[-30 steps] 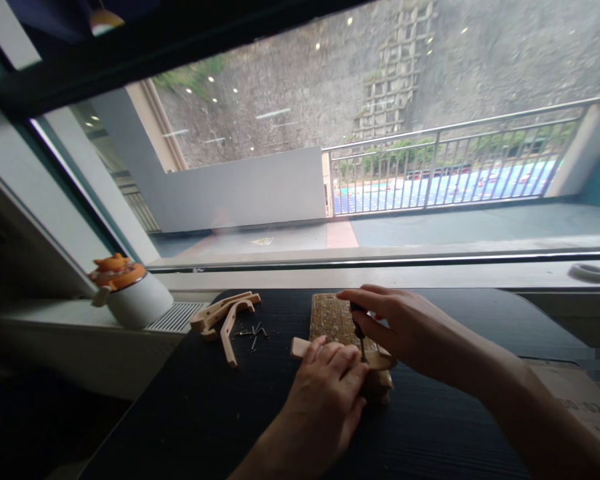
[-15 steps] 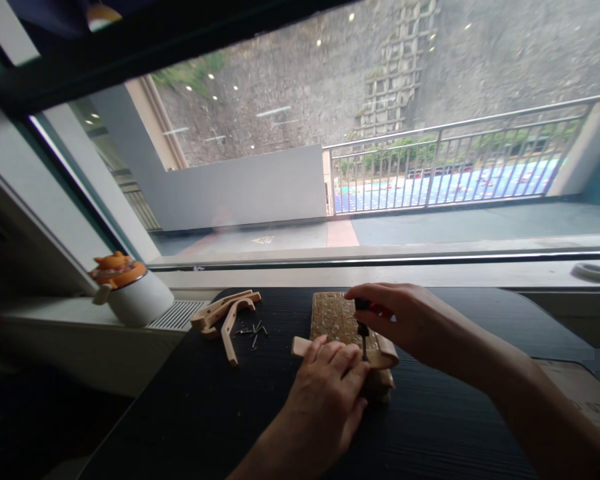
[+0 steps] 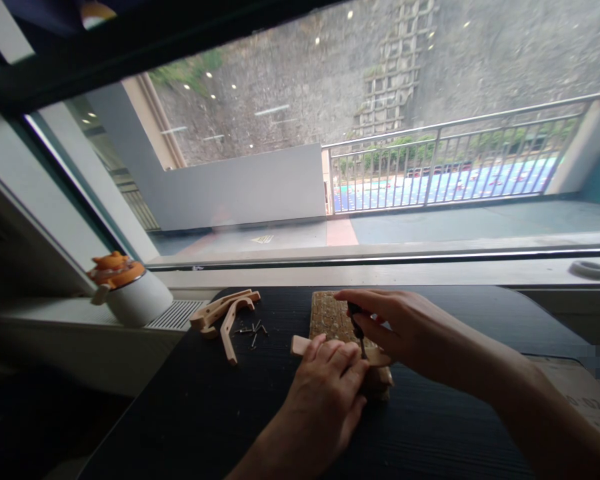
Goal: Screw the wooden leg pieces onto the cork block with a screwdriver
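My right hand (image 3: 395, 323) grips the dark handle of a screwdriver (image 3: 358, 327), fingers wrapped round its top. The thin shaft points down, slightly tilted, at a light wooden piece (image 3: 300, 345). My left hand (image 3: 330, 380) presses that wooden piece against a brown, rough-textured block (image 3: 327, 317), its fingers closed over the middle. Only the two ends of the piece show beside my fingers. The screwdriver's tip meets the piece near my left index finger; whether a screw sits under it is hidden.
Curved wooden pieces with holes (image 3: 230, 330) lie left on the black table (image 3: 205, 413). Several small screws (image 3: 254, 330) are scattered beside them. A white pot with an orange animal-shaped lid (image 3: 139, 298) stands on the sill. A brown printed sheet or box (image 3: 570, 387) lies right, behind my forearm.
My right hand has shifted slightly left and turned, tilting the screwdriver handle a little further left. My left hand keeps its place on the wooden piece.
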`<state>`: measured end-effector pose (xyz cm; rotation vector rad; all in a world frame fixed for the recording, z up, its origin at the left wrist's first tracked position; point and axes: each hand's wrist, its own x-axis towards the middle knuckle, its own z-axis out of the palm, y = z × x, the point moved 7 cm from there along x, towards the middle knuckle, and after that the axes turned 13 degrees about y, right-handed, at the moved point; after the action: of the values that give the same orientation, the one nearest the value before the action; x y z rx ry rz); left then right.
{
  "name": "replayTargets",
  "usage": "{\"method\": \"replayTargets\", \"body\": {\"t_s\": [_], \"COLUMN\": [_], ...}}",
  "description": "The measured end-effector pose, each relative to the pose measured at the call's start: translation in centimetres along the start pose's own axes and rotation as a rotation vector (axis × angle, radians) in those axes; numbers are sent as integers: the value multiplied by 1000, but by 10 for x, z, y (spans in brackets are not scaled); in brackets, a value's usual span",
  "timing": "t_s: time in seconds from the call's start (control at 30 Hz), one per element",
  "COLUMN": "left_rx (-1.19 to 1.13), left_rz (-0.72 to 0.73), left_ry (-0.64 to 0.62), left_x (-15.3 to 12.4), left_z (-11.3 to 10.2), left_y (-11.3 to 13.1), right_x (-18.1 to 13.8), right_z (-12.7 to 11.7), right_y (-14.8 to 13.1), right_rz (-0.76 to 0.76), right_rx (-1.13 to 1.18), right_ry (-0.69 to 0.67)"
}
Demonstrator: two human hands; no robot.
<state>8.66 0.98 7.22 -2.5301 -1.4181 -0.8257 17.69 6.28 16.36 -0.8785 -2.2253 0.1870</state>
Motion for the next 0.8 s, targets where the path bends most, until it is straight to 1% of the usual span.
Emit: {"method": "replayTargets", "body": {"t_s": [0.3,0.47,0.57,0.8], "left_rx": [1,1,0,3], "left_rz": [-2,-2,9,19], "left_ry": [-8,-8,5,4], "left_x": [1,1,1,0], "left_z": [2,2,2,2], "left_y": [0,0,0,0], "right_x": [3,5,5,2], "right_z": [-8,-8,-6,-4], "right_y": [12,15,12,0], "right_rz": [29,39,24,-5], "right_rx": [-35,-78,-88,-63], "right_ry": [34,55,61,-4]}}
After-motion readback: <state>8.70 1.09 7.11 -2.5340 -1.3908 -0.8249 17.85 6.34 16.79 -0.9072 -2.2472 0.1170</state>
